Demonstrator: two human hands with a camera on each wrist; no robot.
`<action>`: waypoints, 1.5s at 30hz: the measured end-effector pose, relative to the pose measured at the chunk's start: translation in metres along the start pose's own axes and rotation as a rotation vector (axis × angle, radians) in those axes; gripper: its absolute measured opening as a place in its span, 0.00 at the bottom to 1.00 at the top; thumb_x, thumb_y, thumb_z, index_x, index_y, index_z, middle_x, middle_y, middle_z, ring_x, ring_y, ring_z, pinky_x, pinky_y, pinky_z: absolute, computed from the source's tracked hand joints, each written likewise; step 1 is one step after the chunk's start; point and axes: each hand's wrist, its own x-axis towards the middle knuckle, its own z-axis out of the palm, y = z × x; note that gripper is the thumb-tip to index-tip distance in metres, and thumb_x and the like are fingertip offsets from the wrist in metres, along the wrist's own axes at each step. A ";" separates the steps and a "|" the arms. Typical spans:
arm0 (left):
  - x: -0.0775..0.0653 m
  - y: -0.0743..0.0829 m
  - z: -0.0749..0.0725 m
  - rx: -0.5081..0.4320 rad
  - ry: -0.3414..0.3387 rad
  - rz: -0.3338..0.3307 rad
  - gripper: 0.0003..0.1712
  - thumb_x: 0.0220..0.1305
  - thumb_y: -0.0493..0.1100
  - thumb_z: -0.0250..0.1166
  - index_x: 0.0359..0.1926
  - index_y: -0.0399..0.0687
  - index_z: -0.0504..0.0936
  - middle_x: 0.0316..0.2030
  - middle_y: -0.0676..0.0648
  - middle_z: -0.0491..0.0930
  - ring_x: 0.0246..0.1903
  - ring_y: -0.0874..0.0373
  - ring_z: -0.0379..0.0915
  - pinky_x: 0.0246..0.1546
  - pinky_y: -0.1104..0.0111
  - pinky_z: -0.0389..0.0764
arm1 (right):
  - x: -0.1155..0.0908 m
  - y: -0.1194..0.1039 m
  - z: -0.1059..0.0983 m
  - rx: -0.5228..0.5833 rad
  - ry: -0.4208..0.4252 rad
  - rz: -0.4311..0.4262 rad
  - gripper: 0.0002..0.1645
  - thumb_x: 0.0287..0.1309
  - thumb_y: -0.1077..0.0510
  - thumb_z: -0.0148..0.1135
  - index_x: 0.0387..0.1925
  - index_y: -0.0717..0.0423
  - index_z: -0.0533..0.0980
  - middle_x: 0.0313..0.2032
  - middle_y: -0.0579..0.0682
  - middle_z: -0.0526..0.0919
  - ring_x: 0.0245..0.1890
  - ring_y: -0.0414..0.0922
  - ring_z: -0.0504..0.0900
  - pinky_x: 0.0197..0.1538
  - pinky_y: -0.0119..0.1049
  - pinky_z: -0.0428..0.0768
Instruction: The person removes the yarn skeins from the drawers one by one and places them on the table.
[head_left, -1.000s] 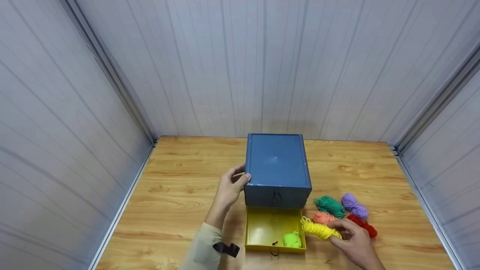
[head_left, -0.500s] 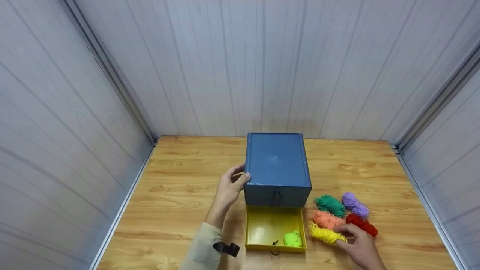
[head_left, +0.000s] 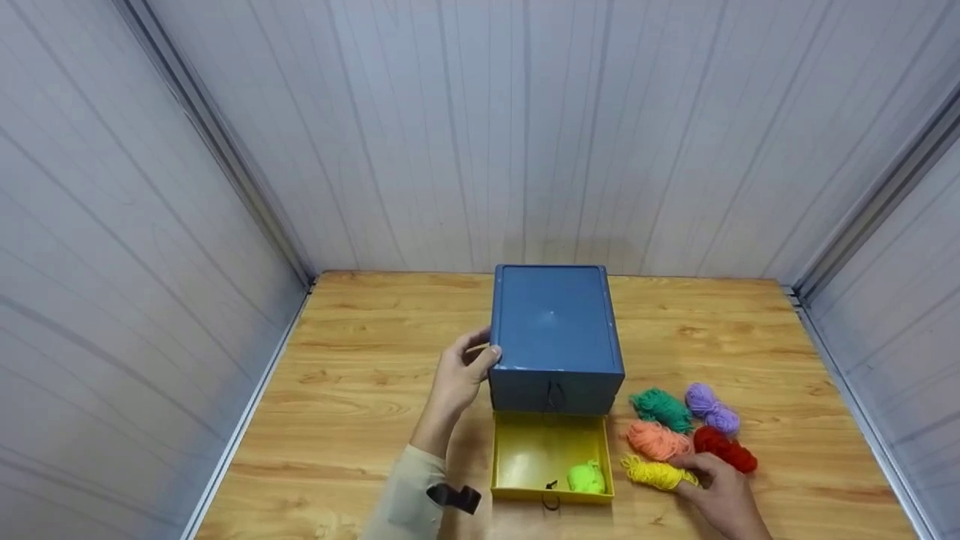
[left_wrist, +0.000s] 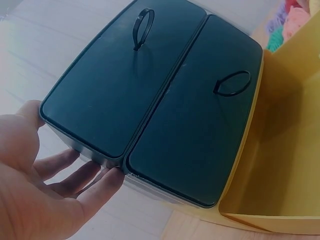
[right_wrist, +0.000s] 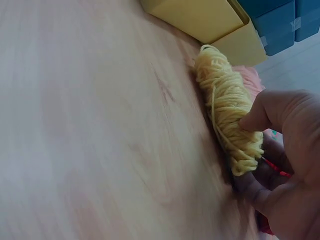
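Note:
A blue drawer box (head_left: 555, 319) stands mid-table, its yellow bottom drawer (head_left: 521, 450) pulled out. My left hand (head_left: 459, 375) holds the box's left side, thumb on the top edge; in the left wrist view its fingertips (left_wrist: 112, 175) press the side below two dark drawer fronts with loop handles. A lime green yarn ball (head_left: 586, 477) lies in the drawer's front right corner. To the right of the drawer, my right hand (head_left: 720, 487) pinches one end of a yellow yarn skein (head_left: 654, 472), which lies along the tabletop in the right wrist view (right_wrist: 225, 105).
Behind the yellow skein lie an orange yarn skein (head_left: 660, 440), a green one (head_left: 662, 409), a purple one (head_left: 711, 409) and a red one (head_left: 726, 448). Pale panel walls (head_left: 465, 135) enclose the wooden table (head_left: 375, 360) at the back and sides.
My right hand has moved the yellow skein away from the drawer's right edge and down to the table in front of the orange skein. The left hand stays on the box.

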 end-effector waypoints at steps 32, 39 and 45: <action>0.002 0.000 0.001 0.034 0.005 0.012 0.29 0.70 0.39 0.64 0.69 0.34 0.73 0.63 0.34 0.76 0.60 0.44 0.77 0.54 0.61 0.83 | -0.005 -0.061 -0.003 0.038 0.046 -0.087 0.16 0.52 0.57 0.80 0.45 0.46 0.87 0.45 0.44 0.87 0.42 0.45 0.83 0.38 0.30 0.79; 0.001 0.001 0.001 0.031 0.008 0.011 0.29 0.70 0.39 0.65 0.69 0.34 0.73 0.63 0.34 0.76 0.59 0.45 0.77 0.53 0.61 0.84 | -0.007 -0.081 0.006 0.091 -0.010 -0.145 0.17 0.50 0.52 0.81 0.44 0.40 0.88 0.46 0.42 0.88 0.43 0.45 0.82 0.40 0.31 0.80; 0.000 0.000 0.000 0.021 -0.004 0.012 0.29 0.71 0.39 0.64 0.69 0.33 0.72 0.64 0.33 0.75 0.59 0.47 0.77 0.53 0.63 0.83 | -0.010 -0.090 0.019 0.071 -0.065 -0.264 0.19 0.52 0.50 0.80 0.47 0.40 0.87 0.46 0.43 0.87 0.42 0.46 0.83 0.40 0.33 0.81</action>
